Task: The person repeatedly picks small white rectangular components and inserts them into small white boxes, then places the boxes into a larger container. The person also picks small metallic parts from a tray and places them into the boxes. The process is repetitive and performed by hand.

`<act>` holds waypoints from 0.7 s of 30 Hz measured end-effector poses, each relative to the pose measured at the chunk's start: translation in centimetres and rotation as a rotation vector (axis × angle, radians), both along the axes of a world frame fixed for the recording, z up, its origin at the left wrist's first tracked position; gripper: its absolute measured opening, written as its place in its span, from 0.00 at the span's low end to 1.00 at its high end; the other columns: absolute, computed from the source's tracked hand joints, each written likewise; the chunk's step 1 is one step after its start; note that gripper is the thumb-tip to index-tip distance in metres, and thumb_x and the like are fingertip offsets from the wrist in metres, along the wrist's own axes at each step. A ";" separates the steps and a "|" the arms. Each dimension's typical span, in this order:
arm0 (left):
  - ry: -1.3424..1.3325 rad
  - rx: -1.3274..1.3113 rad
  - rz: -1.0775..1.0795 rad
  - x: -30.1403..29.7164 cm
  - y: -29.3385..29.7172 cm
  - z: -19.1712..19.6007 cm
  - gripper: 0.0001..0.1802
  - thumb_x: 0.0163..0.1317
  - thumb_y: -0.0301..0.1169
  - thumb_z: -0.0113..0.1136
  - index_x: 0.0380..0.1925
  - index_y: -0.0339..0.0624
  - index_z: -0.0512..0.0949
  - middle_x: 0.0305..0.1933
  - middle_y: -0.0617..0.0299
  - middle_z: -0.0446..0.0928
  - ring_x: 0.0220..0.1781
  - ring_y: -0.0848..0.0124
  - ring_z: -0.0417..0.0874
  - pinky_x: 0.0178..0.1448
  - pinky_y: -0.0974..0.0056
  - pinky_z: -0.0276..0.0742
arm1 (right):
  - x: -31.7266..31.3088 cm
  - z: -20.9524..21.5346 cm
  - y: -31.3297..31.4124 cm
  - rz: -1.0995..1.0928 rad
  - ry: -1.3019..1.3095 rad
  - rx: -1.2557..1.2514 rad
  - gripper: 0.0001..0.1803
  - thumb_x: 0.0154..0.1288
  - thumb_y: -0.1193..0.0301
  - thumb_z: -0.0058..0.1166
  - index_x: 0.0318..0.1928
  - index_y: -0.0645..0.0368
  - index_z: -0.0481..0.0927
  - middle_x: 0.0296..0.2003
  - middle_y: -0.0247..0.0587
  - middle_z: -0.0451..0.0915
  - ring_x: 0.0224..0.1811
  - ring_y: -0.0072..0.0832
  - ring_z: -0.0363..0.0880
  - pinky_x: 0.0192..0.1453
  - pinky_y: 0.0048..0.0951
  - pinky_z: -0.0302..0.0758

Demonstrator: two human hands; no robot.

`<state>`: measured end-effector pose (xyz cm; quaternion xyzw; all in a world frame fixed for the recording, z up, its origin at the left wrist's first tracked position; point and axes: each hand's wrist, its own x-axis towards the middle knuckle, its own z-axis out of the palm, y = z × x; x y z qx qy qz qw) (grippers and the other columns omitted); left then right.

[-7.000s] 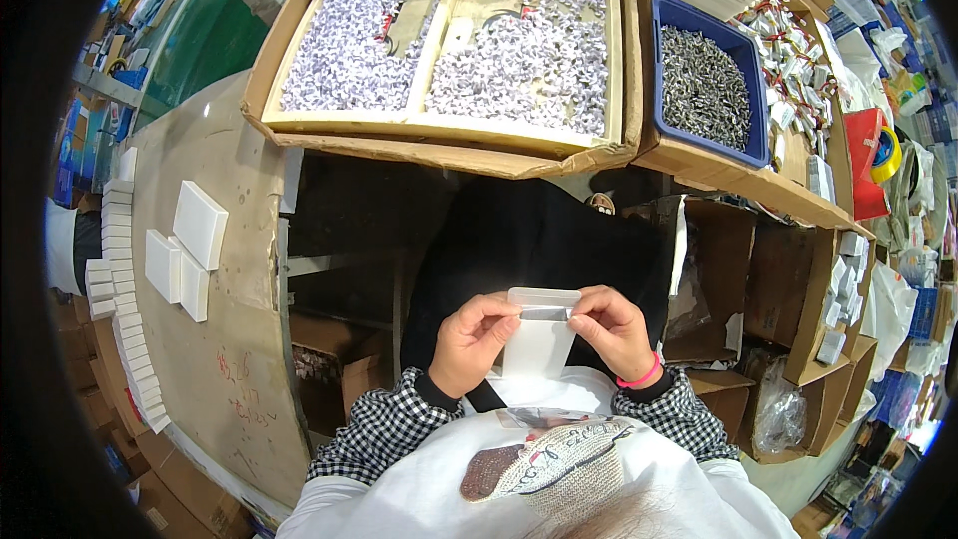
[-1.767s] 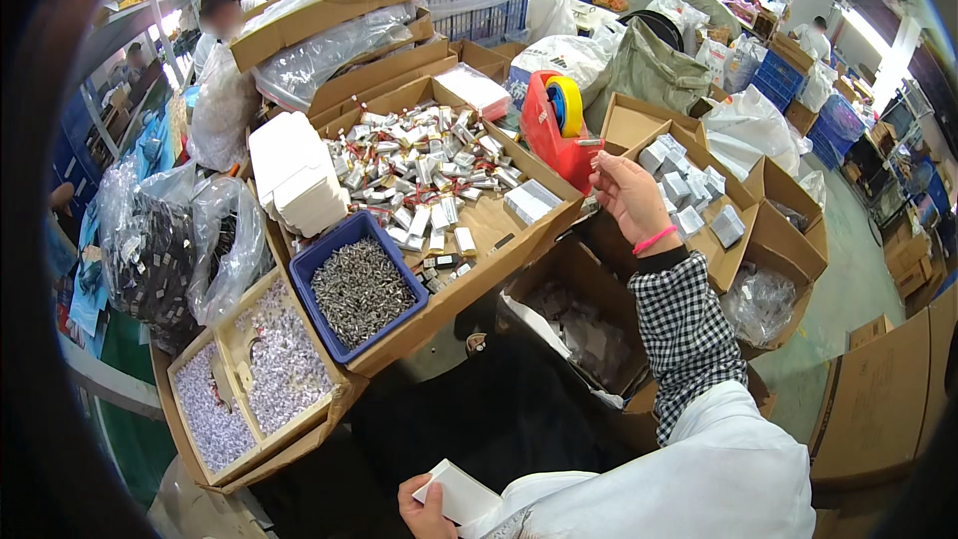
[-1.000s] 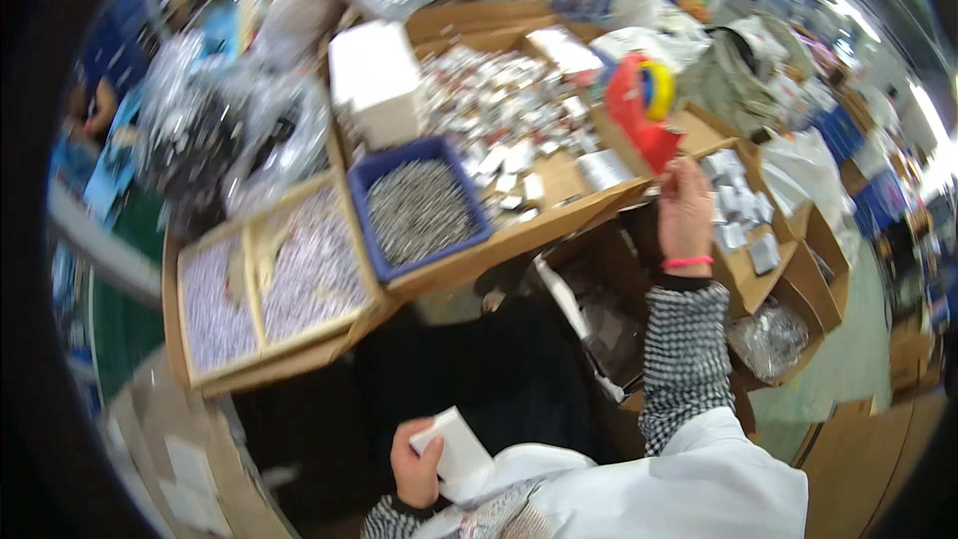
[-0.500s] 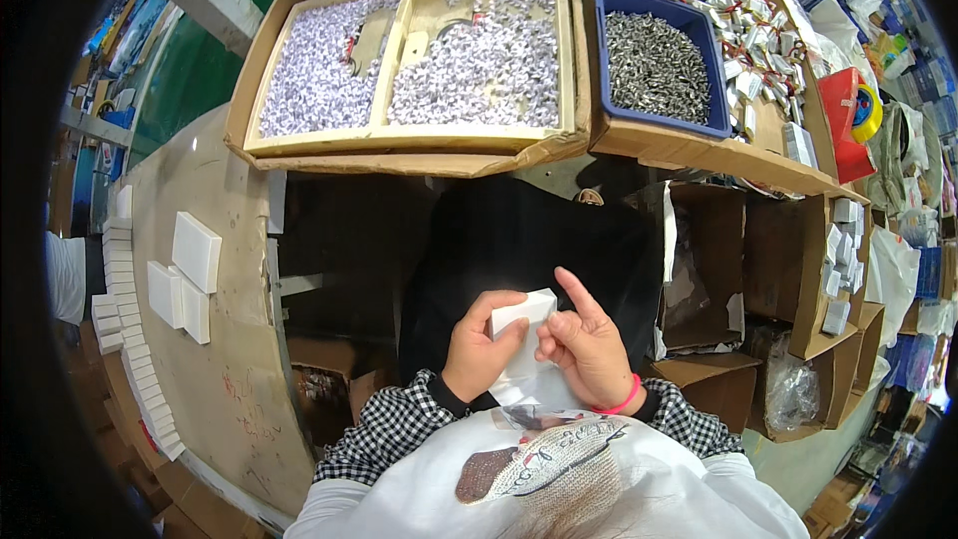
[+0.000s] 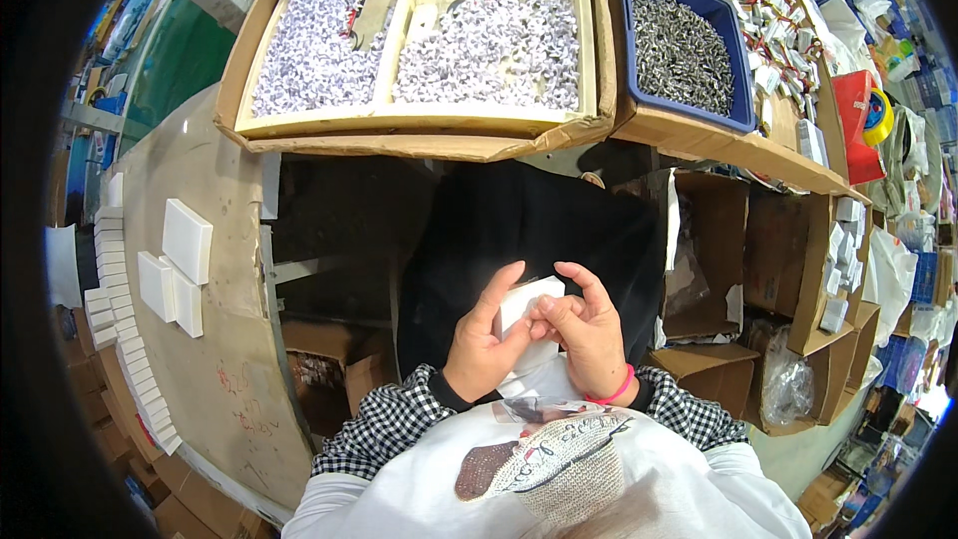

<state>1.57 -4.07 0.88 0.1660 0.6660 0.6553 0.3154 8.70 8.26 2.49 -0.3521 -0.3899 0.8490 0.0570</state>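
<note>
In front of my body, above my lap, a small white box (image 5: pixel 517 303) stands between both hands. My left hand (image 5: pixel 476 351) grips its left side, with the thumb laid over the face toward me and the index finger raised off the box. Against the right edge of the box, my right hand (image 5: pixel 595 347) presses its thumb and curled fingers together, while its index finger points up. The fingers behind the box are hidden. A pink band (image 5: pixel 626 382) circles my right wrist.
Ahead stands a divided wooden tray (image 5: pixel 389 122) of small white pieces. Beside it are a blue bin (image 5: pixel 689 112) of small metal parts and wired white pieces (image 5: pixel 773 35). White boxes (image 5: pixel 188 240) sit on the left table (image 5: pixel 225 339). Open cartons (image 5: pixel 711 250) stand at right.
My left index finger has lifted from the top of the box and now points up. The right index finger is more bent. The whole view has shifted slightly.
</note>
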 end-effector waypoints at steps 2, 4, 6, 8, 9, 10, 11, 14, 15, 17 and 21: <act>0.067 -0.011 -0.030 -0.2 0.0 0.0 0.27 0.55 0.18 0.56 0.57 0.43 0.70 0.51 0.52 0.77 0.50 0.66 0.80 0.54 0.65 0.75 | 0.0 0.0 0.2 0.005 -0.012 -0.008 0.24 0.64 0.75 0.56 0.60 0.60 0.65 0.31 0.41 0.81 0.30 0.22 0.80 0.37 0.20 0.77; 0.213 -0.036 -0.083 -0.4 -0.1 0.1 0.25 0.55 0.18 0.56 0.55 0.42 0.72 0.52 0.51 0.77 0.50 0.64 0.80 0.53 0.65 0.76 | 0.0 0.0 0.3 0.012 -0.025 -0.019 0.24 0.64 0.75 0.56 0.59 0.60 0.65 0.31 0.41 0.81 0.30 0.22 0.80 0.36 0.20 0.77; 0.270 -0.065 -0.114 -0.6 -0.3 0.4 0.23 0.55 0.18 0.55 0.53 0.41 0.73 0.51 0.50 0.77 0.50 0.62 0.81 0.52 0.65 0.76 | -0.1 0.1 0.4 0.019 -0.042 -0.021 0.24 0.63 0.76 0.56 0.59 0.60 0.65 0.31 0.41 0.81 0.29 0.22 0.80 0.36 0.20 0.77; 0.226 -0.090 -0.113 -0.6 -0.4 0.6 0.21 0.56 0.18 0.54 0.51 0.41 0.74 0.50 0.50 0.77 0.49 0.61 0.81 0.51 0.65 0.77 | -0.2 0.2 0.3 0.028 -0.063 -0.015 0.24 0.63 0.76 0.56 0.59 0.60 0.66 0.31 0.41 0.81 0.29 0.22 0.80 0.35 0.20 0.77; 0.236 -0.096 -0.119 -0.8 -0.5 0.7 0.19 0.57 0.19 0.53 0.51 0.40 0.74 0.49 0.50 0.78 0.48 0.61 0.81 0.50 0.65 0.77 | -0.2 0.3 0.3 0.031 -0.072 -0.019 0.25 0.63 0.76 0.57 0.59 0.62 0.65 0.30 0.40 0.81 0.28 0.21 0.80 0.35 0.20 0.76; 0.232 -0.099 -0.122 -0.9 -0.5 0.8 0.18 0.58 0.20 0.53 0.50 0.40 0.75 0.47 0.50 0.78 0.47 0.60 0.82 0.49 0.65 0.77 | -0.3 0.3 0.3 0.035 -0.080 -0.022 0.25 0.63 0.76 0.57 0.59 0.63 0.65 0.30 0.40 0.82 0.28 0.20 0.79 0.35 0.20 0.76; 0.229 -0.102 -0.124 -0.9 -0.5 0.8 0.16 0.59 0.21 0.52 0.49 0.39 0.75 0.46 0.50 0.79 0.46 0.60 0.82 0.48 0.65 0.77 | -0.3 0.4 0.4 0.041 -0.119 -0.022 0.26 0.63 0.75 0.57 0.60 0.65 0.64 0.30 0.40 0.82 0.28 0.20 0.79 0.35 0.20 0.76; 0.228 -0.128 -0.074 -0.8 -0.3 0.5 0.10 0.62 0.25 0.54 0.44 0.38 0.76 0.41 0.51 0.79 0.41 0.60 0.83 0.44 0.66 0.77 | -0.1 0.1 0.7 0.117 -0.146 0.004 0.28 0.62 0.75 0.58 0.61 0.65 0.64 0.29 0.39 0.82 0.24 0.19 0.79 0.31 0.19 0.76; 0.221 -0.142 -0.065 -0.8 -0.1 0.4 0.09 0.62 0.26 0.55 0.42 0.38 0.76 0.40 0.52 0.79 0.40 0.61 0.82 0.43 0.65 0.77 | 0.1 0.0 0.8 0.166 -0.141 0.020 0.28 0.62 0.74 0.58 0.61 0.65 0.64 0.28 0.39 0.81 0.23 0.18 0.78 0.29 0.18 0.75; 0.214 -0.174 -0.034 -0.8 0.1 0.1 0.07 0.63 0.28 0.56 0.39 0.37 0.77 0.38 0.53 0.79 0.38 0.62 0.82 0.41 0.65 0.77 | 0.5 -0.3 1.1 0.270 -0.115 0.061 0.29 0.62 0.73 0.58 0.62 0.65 0.65 0.25 0.37 0.81 0.21 0.17 0.76 0.26 0.17 0.73; 0.274 -0.198 0.035 -0.9 0.0 0.0 0.06 0.57 0.24 0.60 0.35 0.35 0.79 0.37 0.54 0.78 0.38 0.63 0.80 0.43 0.65 0.75 | 1.0 -0.8 0.7 0.506 -0.235 0.241 0.21 0.62 0.72 0.59 0.54 0.65 0.72 0.19 0.30 0.75 0.15 0.13 0.69 0.19 0.15 0.62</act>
